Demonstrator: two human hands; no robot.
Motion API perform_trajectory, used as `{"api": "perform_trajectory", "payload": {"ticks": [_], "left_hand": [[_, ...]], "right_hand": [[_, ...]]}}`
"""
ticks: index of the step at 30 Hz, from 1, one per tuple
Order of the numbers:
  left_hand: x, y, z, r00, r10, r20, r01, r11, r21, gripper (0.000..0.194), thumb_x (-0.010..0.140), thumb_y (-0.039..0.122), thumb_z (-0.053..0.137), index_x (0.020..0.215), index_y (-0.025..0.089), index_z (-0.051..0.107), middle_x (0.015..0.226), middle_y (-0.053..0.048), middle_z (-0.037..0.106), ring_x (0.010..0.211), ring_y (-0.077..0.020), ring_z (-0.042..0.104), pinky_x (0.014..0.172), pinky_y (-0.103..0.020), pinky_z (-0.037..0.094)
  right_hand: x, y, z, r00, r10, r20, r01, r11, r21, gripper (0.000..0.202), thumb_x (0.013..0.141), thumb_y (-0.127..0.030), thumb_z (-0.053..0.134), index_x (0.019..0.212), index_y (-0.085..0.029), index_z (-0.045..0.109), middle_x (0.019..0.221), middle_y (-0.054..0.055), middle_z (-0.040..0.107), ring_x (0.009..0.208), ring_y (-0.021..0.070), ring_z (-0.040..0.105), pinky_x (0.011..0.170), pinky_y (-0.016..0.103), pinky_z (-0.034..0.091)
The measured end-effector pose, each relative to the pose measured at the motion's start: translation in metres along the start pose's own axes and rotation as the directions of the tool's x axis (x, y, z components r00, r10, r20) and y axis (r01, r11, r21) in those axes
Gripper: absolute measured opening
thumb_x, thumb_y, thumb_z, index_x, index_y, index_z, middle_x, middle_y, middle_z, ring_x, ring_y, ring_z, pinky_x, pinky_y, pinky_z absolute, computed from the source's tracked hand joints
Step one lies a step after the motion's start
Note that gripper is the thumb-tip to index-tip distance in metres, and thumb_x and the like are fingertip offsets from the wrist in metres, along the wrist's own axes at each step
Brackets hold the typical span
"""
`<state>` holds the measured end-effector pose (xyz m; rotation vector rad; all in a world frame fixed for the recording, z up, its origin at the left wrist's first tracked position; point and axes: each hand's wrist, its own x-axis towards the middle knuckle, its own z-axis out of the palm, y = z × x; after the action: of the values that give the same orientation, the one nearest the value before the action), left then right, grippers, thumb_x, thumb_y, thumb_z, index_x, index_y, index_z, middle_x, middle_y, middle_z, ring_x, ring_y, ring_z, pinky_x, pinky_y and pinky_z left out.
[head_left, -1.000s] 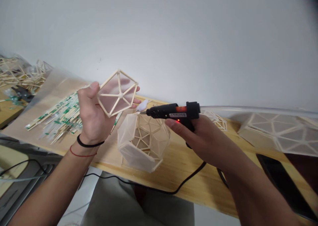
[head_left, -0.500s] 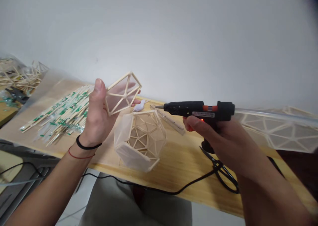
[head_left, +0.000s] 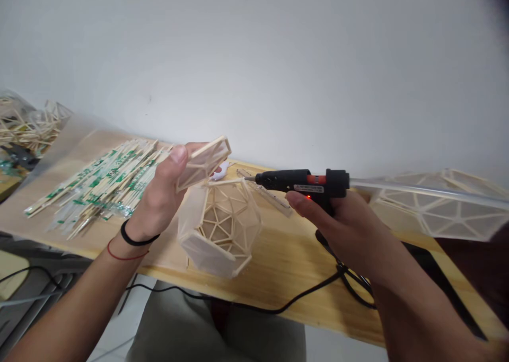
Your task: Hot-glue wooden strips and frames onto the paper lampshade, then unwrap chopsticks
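Between the thumb and fingers of my left hand (head_left: 163,195) is a pentagon panel (head_left: 203,163) of thin wooden sticks backed with translucent sheet. It is tilted, nearly edge-on to me. Just below it a hollow faceted ball (head_left: 220,229) of the same sticks and sheet sits on the table, its opening facing up toward me. My right hand (head_left: 338,219) grips a black hot glue gun (head_left: 302,184) with a red light showing. The gun's nozzle points left, above the ball's upper rim. A long clear glue stick (head_left: 417,190) runs out of its back.
Wrapped chopsticks (head_left: 107,182) lie in a pile on the left. A ruler (head_left: 272,199) lies behind the ball. Black scissors (head_left: 356,288) and the gun's cord (head_left: 294,301) are near the front edge. Another stick-and-sheet structure (head_left: 449,205) stands at right.
My left hand has lowered the panel toward the ball and tipped it flatter. The glue gun in my right hand has shifted left, its nozzle slightly lower.
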<state>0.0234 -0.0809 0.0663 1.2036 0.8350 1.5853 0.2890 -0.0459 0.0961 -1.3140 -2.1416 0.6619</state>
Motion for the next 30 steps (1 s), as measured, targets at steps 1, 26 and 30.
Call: {"api": "perform_trajectory", "payload": {"ticks": [1, 26, 30], "left_hand": [[0.000, 0.000, -0.001, 1.000, -0.003, 0.015, 0.003, 1.000, 0.001, 0.059, 0.108, 0.060, 0.039, 0.120, 0.023, 0.082, 0.107, -0.006, 0.082, 0.108, -0.0301, 0.075, 0.099, -0.045, 0.057], [0.002, 0.000, -0.005, 0.997, 0.000, 0.076, -0.004, 0.999, 0.052, 0.050, 0.103, 0.061, 0.053, 0.122, 0.023, 0.079, 0.113, -0.006, 0.081, 0.109, -0.0263, 0.073, 0.101, -0.039, 0.053], [0.004, -0.001, -0.008, 0.994, 0.003, 0.113, -0.024, 0.982, 0.188, 0.047, 0.102, 0.060, 0.055, 0.125, 0.025, 0.077, 0.130, -0.007, 0.076, 0.125, -0.0315, 0.066, 0.112, -0.043, 0.046]], "right_hand": [[0.000, 0.001, 0.000, 1.000, -0.004, 0.001, 0.004, 1.000, -0.002, 0.033, 0.097, -0.049, 0.058, 0.079, -0.022, 0.063, 0.064, -0.003, 0.048, 0.059, 0.0152, 0.045, 0.055, 0.030, 0.034], [-0.038, 0.014, -0.004, 0.980, 0.197, -0.024, -0.192, 0.971, 0.140, 0.040, 0.092, -0.058, 0.063, 0.074, -0.023, 0.064, 0.058, -0.002, 0.048, 0.049, 0.0141, 0.043, 0.042, 0.026, 0.035], [-0.057, 0.019, 0.000, 0.967, 0.256, -0.013, -0.250, 0.955, 0.159, 0.042, 0.091, -0.060, 0.065, 0.071, -0.023, 0.067, 0.058, 0.001, 0.058, 0.052, 0.0169, 0.052, 0.044, 0.027, 0.043]]}}
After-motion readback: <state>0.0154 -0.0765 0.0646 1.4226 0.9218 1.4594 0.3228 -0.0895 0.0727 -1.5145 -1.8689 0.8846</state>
